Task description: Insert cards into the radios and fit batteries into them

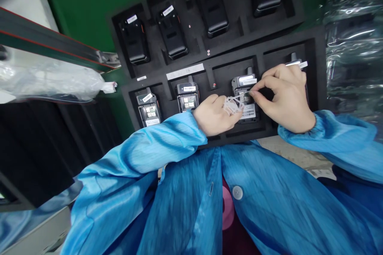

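My left hand [217,114] is closed round a bunch of thin whitish strips [232,105], beside an open-backed handheld device [248,112] in the near black foam tray [215,72]. Over that device's upper part, the thumb and forefinger of my right hand [283,95] are pinched together; what lies between them is too small to name. Two more open-backed devices with white labels, one in the middle [188,96] and one at the left [149,111], lie in their slots. Another device [295,60] is mostly hidden behind my right hand.
A far foam tray [191,20] holds several black devices face down. Clear plastic-wrapped packs [353,48] are stacked at the right. At the left are a metal rail [54,42], a clear plastic bag [60,81] and black foam trays [54,147]. The table surface [80,4] is green.
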Demonstrator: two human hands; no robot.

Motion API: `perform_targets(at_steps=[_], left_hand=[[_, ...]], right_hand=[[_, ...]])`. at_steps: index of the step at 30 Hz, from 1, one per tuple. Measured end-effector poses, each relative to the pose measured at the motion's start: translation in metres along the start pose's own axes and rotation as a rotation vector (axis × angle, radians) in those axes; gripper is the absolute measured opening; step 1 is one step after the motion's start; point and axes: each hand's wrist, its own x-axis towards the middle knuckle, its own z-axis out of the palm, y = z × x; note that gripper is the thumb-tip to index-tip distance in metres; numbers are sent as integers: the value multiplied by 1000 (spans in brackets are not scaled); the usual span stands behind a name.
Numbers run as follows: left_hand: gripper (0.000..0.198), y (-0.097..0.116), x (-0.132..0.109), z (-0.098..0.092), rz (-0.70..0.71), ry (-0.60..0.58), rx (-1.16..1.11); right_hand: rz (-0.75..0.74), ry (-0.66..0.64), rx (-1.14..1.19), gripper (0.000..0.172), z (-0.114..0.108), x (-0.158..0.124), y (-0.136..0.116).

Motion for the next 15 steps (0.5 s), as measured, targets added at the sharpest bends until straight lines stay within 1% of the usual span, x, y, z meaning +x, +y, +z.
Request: perform_targets(at_steps=[2,6,7,11,15], left_hand=[[27,0,-1,0,0,-29,-3],[25,2,-1,1,38,35,-9],[25,2,0,2,35,36,0],[23,2,1,2,-6,-26,49],[24,2,0,0,9,51,84]], right_hand=[[0,13,0,23,0,0,0],[2,6,-17,24,1,0,-1],[2,12,-20,25,2,0,-2],[-10,29,-20,26,4,-2,0],[-32,35,-40,26,3,-3,2]])
